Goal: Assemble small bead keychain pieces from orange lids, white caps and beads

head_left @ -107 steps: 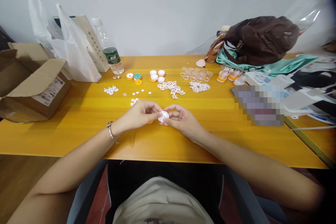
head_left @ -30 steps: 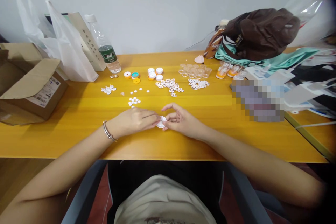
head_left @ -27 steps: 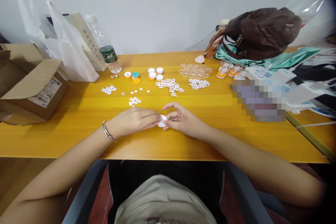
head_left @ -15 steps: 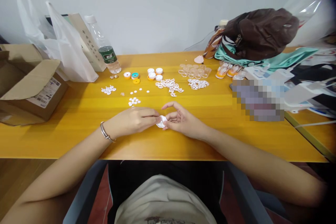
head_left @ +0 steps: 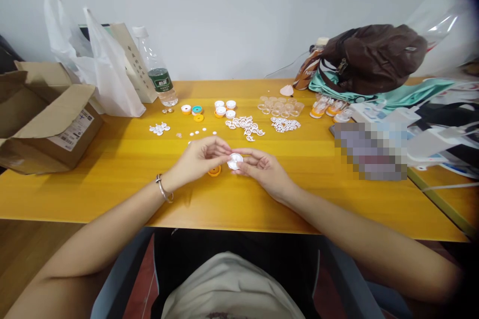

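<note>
A small white round plastic disc with a raised centre is held above the table between both hands. My left hand pinches its left edge between thumb and fingers. My right hand grips its right side, thumb in front and fingers behind. Below my left fingers an orange round part rests on the table, partly hidden by that hand. Beyond the hands lie white leaf-shaped openwork pieces, white knob-like parts and small white dots.
Farther back are white-topped round parts, clear rings and a teal-topped part. A cardboard box, a plastic bag and a water bottle stand left. At right are a brown bag and clear-and-orange pieces.
Both hands have risen slightly away from me with the white disc, and my left thumb now shows on its edge. The orange part has come into view under my left hand.
</note>
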`<state>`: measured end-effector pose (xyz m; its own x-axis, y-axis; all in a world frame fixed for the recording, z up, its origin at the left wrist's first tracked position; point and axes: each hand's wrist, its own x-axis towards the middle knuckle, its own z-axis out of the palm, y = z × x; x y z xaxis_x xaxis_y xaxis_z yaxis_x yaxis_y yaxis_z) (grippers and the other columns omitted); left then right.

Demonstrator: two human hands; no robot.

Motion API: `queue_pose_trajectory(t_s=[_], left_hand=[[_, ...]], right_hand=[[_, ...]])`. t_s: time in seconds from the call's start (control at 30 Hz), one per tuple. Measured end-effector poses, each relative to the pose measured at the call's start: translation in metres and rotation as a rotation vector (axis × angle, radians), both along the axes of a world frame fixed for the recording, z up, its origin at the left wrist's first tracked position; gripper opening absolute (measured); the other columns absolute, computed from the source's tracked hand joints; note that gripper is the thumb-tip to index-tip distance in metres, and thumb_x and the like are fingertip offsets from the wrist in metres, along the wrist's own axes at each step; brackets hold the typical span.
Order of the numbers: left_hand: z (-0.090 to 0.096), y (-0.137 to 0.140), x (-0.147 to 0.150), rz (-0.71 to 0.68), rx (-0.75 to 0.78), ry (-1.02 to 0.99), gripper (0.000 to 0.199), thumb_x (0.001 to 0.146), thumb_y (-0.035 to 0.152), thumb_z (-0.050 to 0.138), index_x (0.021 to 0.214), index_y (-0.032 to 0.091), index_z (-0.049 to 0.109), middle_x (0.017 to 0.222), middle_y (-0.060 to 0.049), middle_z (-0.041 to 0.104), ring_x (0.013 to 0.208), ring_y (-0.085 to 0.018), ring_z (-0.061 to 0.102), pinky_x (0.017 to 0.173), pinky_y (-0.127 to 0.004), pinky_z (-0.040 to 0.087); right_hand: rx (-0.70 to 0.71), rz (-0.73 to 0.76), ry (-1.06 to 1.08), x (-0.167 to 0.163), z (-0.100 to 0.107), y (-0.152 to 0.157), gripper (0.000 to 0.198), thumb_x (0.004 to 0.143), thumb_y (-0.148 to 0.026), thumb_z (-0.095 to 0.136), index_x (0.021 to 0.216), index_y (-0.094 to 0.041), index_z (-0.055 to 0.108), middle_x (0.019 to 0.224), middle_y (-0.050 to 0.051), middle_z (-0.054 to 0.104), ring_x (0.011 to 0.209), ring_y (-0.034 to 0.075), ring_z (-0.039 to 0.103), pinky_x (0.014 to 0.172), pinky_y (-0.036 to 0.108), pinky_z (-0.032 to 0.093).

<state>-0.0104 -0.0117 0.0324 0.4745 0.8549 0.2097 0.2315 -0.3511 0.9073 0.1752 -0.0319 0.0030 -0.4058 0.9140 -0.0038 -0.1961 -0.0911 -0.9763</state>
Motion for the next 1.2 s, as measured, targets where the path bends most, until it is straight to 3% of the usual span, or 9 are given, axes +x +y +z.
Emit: queue_pose_trajectory(t_s=[0.17,0.4,0.5,0.6,0.67,0.73,0.83,1.0,1.2], left_hand=[[-0.001,0.004,0.003,0.064,-0.158,-0.073,0.023,0.07,0.023,0.064,0.086,0.009,0.057,0.083,-0.007,0.066,0.074,-0.012,0.063,0.07,-0.026,0.051],[0.002,0.006,-0.003,0.073,-0.104,-0.017,0.025,0.073,0.03,0.061,0.089,0.012,0.056,0.085,-0.006,0.064,0.076,-0.013,0.061,0.071,-0.026,0.049],[0.011,0.005,-0.017,0.051,0.076,0.228,0.029,0.076,0.038,0.056,0.092,0.015,0.058,0.09,-0.005,0.063,0.081,-0.014,0.058,0.074,-0.028,0.046],[0.017,0.001,-0.032,-0.098,0.181,0.564,0.042,0.072,0.044,0.058,0.107,0.022,0.054,0.102,-0.004,0.058,0.092,-0.018,0.053,0.079,-0.031,0.043],[0.015,-0.001,-0.036,-0.205,0.206,0.676,0.05,0.069,0.044,0.061,0.114,0.025,0.05,0.106,-0.004,0.054,0.094,-0.018,0.052,0.083,-0.032,0.041],[0.01,0.0,-0.036,-0.254,0.219,0.712,0.042,0.072,0.039,0.059,0.111,0.025,0.052,0.102,-0.004,0.052,0.088,-0.017,0.053,0.082,-0.031,0.041],[0.005,0.004,-0.034,-0.248,0.149,0.613,0.029,0.078,0.031,0.052,0.106,0.022,0.053,0.094,-0.004,0.054,0.079,-0.013,0.054,0.074,-0.028,0.044],[0.014,0.009,-0.033,-0.258,-0.094,0.17,0.031,0.079,0.025,0.053,0.109,0.019,0.047,0.098,-0.005,0.054,0.082,-0.011,0.055,0.072,-0.025,0.046],[0.017,0.002,-0.025,-0.164,-0.074,-0.008,0.031,0.076,0.022,0.058,0.106,0.019,0.05,0.101,-0.005,0.053,0.078,-0.01,0.057,0.072,-0.026,0.049]], right_hand=[[-0.027,-0.024,0.033,-0.002,0.002,-0.002,0.036,0.069,-0.024,0.065,0.104,-0.022,0.058,0.092,0.002,0.068,0.081,0.011,0.064,0.088,0.033,0.046],[-0.002,-0.06,0.005,-0.003,0.003,0.0,0.042,0.064,-0.02,0.068,0.104,-0.022,0.058,0.092,0.001,0.068,0.081,0.013,0.064,0.089,0.035,0.044],[0.001,-0.112,-0.039,0.0,0.005,0.002,0.042,0.064,-0.021,0.068,0.105,-0.022,0.057,0.088,0.001,0.069,0.08,0.013,0.064,0.089,0.034,0.044],[0.019,-0.15,-0.063,0.002,0.005,0.004,0.044,0.064,-0.021,0.068,0.106,-0.022,0.057,0.088,0.0,0.068,0.083,0.013,0.063,0.089,0.032,0.045],[0.033,-0.157,-0.072,0.002,0.005,0.005,0.044,0.063,-0.02,0.069,0.105,-0.021,0.057,0.089,0.0,0.068,0.083,0.013,0.063,0.088,0.032,0.045],[0.044,-0.16,-0.082,0.002,0.004,0.006,0.045,0.062,-0.02,0.069,0.105,-0.021,0.057,0.088,0.001,0.068,0.083,0.013,0.063,0.088,0.031,0.046],[0.054,-0.176,-0.089,0.002,0.004,0.006,0.045,0.062,-0.019,0.069,0.105,-0.021,0.057,0.087,0.001,0.068,0.082,0.013,0.063,0.087,0.032,0.046],[0.082,-0.204,-0.087,0.001,0.007,0.002,0.043,0.062,-0.019,0.069,0.103,-0.021,0.057,0.085,0.0,0.068,0.079,0.013,0.064,0.084,0.032,0.049],[0.124,-0.217,-0.076,-0.003,0.009,-0.003,0.04,0.061,-0.018,0.07,0.099,-0.022,0.058,0.079,-0.001,0.068,0.076,0.012,0.064,0.082,0.03,0.05]])
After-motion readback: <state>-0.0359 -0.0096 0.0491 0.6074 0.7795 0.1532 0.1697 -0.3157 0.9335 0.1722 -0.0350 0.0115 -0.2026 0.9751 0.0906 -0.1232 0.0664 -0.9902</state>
